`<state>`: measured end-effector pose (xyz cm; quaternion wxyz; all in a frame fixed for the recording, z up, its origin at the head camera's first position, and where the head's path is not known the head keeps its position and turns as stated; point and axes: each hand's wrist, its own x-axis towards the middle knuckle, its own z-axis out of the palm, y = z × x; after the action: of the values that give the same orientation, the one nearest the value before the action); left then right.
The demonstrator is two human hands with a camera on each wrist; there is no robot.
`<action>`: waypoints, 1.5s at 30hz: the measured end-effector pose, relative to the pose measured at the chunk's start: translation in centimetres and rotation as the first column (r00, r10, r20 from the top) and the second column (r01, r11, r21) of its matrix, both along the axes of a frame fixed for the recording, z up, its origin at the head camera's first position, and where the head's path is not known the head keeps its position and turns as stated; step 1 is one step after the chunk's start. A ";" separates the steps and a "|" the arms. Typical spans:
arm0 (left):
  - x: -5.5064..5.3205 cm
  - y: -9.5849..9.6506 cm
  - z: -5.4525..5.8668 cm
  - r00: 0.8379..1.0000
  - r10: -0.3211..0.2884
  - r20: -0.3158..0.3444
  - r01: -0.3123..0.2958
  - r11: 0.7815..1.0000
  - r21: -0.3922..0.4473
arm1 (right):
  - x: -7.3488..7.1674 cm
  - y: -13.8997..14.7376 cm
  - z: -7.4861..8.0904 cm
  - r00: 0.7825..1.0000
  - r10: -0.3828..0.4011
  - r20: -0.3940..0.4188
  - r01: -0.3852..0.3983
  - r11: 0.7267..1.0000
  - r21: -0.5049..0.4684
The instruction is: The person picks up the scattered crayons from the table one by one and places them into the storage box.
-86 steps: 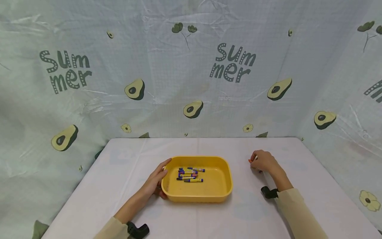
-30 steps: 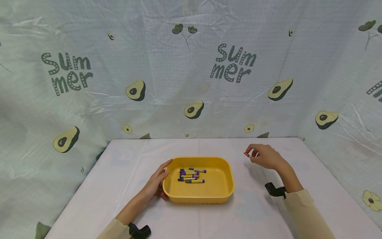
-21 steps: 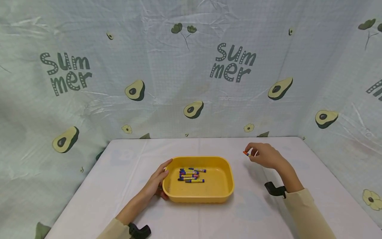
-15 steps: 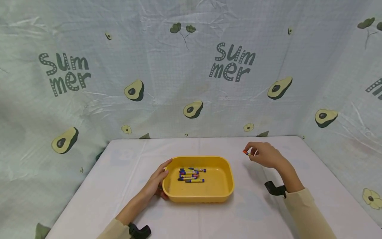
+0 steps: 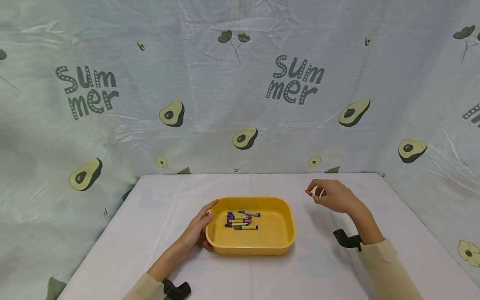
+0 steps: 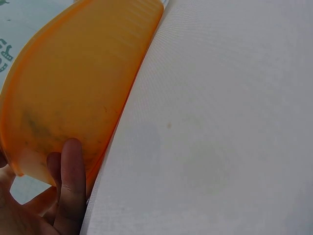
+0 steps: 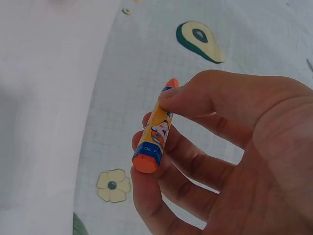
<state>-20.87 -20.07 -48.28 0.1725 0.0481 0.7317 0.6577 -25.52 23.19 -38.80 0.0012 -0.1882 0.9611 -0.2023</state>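
Observation:
In the head view a yellow plastic tray [image 5: 250, 251] stands mid-table with several oil pastels [image 5: 240, 218] lying inside toward its left half. My left hand [image 5: 195, 229] holds the tray's left end, some fingers at the rim and others low against the outer wall. The left wrist view shows two fingers [image 6: 73, 181] along that wall. To the right of the tray, raised over the table, my right hand [image 5: 335, 196] pinches an orange oil pastel [image 7: 155, 134] with a yellow and blue wrapper. Its orange tip points left in the head view.
A white cloth covers the table [image 5: 180, 266]. Behind it hangs a pale sheet [image 5: 210, 83] printed with avocados and lettering, which continues down both sides. A black wrist camera [image 5: 346, 238] is strapped to the right wrist, another [image 5: 177, 289] to the left.
Since the oldest frame my right hand has risen off the table with the orange oil pastel, now showing more between its fingertips. In the last second both hands stay nearly still.

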 end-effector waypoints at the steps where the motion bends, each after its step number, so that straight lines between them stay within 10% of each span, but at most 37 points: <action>1: 0.0 0.0 0.0 1.000 -0.002 -0.002 0.002 1.000 0.002 | 0.1 -0.1 0.1 1.000 0.003 -0.006 -0.003 1.000 -0.002; 27: 0.3 -0.4 0.1 1.000 -0.013 -0.028 0.013 1.000 -0.006 | 0.3 -11.6 4.7 0.975 0.218 -0.035 -0.215 0.974 0.074; 45: 0.4 -0.4 0.0 1.000 -0.013 -0.017 0.012 1.000 -0.018 | -1.0 -18.2 3.2 0.924 0.382 0.034 -0.381 0.905 0.189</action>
<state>-20.47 -20.43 -48.23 0.1708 0.0569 0.7387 0.6496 -26.56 4.94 -35.61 0.0572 -0.3717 0.9207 -0.1039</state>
